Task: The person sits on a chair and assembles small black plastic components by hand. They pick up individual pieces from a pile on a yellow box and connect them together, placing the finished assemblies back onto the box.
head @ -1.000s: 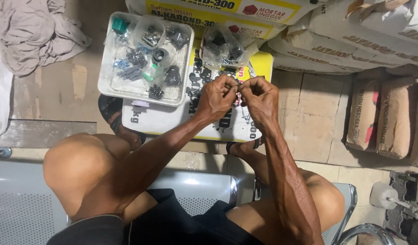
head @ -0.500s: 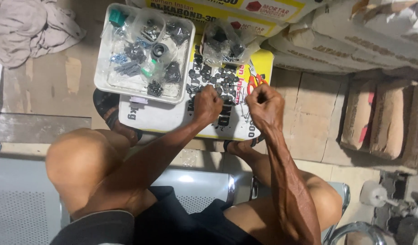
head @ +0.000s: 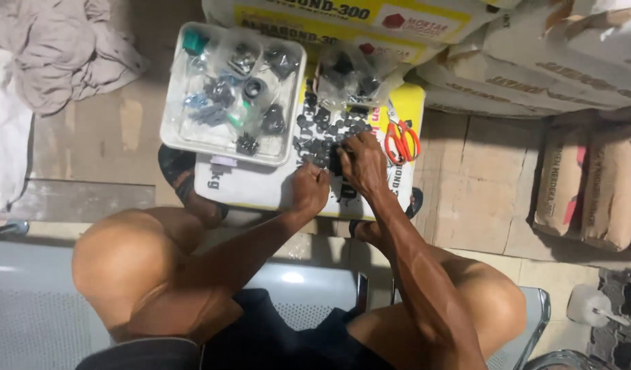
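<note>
Both hands down on black parts [head: 322, 130], left hand [head: 308, 188] curled, right hand [head: 362, 161] fingers spread, grip unclear

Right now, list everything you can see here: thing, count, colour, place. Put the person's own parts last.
small dark parts: many, black, loose on the flat sack under both hands
flat sack: one, white and yellow, on the floor as a work surface
tray: one, white, left on the sack, holding clear bags of dark parts
clear bag: one, dark parts inside, above the loose pile
scissors: one, orange handles, right of the pile
stacked sacks: several, pale, top right
cloth: one, grey, top left
bench: one, grey metal, under the person
left hand: at the pile's near edge
right hand: fingers on the parts
</note>
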